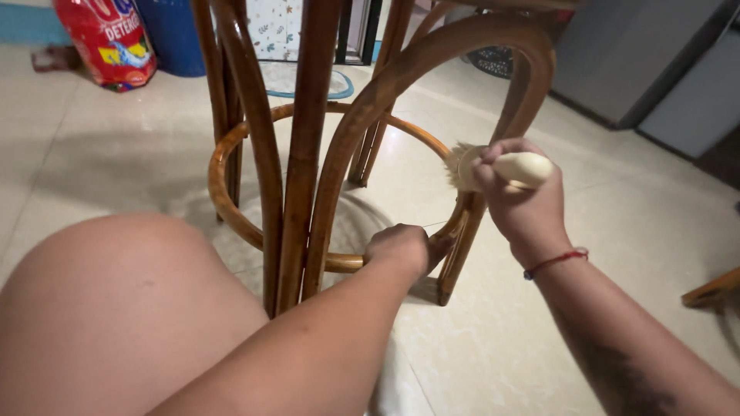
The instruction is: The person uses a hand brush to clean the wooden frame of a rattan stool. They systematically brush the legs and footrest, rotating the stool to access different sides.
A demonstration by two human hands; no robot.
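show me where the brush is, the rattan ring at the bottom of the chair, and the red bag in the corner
brush [526,167]: head view, on its pale rounded handle, gripped by the right hand [518,202].
rattan ring [221,192]: head view, on its left curve; the left hand [398,246] grips its near side.
red bag [106,40]: head view, on its printed front.

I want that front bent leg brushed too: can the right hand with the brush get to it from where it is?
Probably yes: the right hand holds the brush beside the rattan frame's ring, and open floor lies before the bent leg.
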